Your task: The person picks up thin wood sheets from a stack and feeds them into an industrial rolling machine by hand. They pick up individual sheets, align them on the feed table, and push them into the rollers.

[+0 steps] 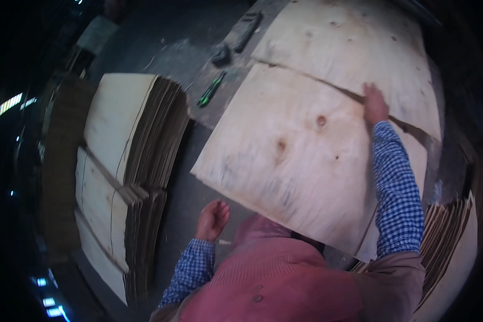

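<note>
A large pale wood veneer sheet (300, 155) with dark knots lies askew before me, over another sheet (413, 153) showing at its right side. My right hand (375, 103) is at its far edge, fingers closed over that edge; the fingers' undersides are hidden. Beyond a dark gap lies a further veneer sheet (354, 43). My left hand (213, 220) hangs off the near left corner, loosely curled with fingers a little apart, touching no sheet and holding nothing visible.
Tied stacks of veneer (121, 118) stand at the left. A green utility knife (211, 89) lies on a worn surface beyond the sheet's left side, near a dark tool-like object (247, 32). Another veneer stack (448, 241) stands at lower right, by my right elbow.
</note>
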Tool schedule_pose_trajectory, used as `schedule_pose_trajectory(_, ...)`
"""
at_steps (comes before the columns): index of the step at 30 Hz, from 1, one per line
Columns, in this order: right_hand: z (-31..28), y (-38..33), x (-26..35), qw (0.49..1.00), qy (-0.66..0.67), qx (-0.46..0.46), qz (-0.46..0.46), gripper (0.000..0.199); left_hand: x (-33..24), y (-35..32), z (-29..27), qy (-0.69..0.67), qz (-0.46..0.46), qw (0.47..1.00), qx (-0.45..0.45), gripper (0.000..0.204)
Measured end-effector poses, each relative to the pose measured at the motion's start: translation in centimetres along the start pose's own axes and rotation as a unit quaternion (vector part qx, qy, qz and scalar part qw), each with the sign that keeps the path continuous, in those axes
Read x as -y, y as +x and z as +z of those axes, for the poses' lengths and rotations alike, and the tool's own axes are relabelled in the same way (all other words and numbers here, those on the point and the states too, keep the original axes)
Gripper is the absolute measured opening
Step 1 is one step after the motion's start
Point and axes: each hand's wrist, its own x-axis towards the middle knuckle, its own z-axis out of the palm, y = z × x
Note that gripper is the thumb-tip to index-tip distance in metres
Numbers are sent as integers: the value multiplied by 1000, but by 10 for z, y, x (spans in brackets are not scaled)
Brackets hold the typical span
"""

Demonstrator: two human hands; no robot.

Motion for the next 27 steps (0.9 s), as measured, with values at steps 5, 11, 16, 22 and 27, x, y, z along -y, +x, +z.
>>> schedule_pose_trajectory(5, 6, -21, 42, 989, 114, -22, 96, 44, 3, 0, 19, -5, 50, 999, -18, 21)
schedule_pose_trajectory(11, -13, -198, 107, 994, 106, -20, 24, 43, -8, 19, 39, -1, 38, 996, 78, 23)
schedule_pose_trajectory(16, -93, -338, 152, 959, 267, 90, -3, 64, -31, -1, 80, 31, -7, 972, 234, 33)
schedule_pose_trajectory(22, -207, -359, 150, 969, 235, 58, 47, 61, -86, -83, 127, 63, 93, 920, 375, 37)
schedule_pose_trajectory(27, -209, -382, 137, 978, 199, -19, 61, 71, -85, -100, 125, 69, 34, 935, 347, 38)
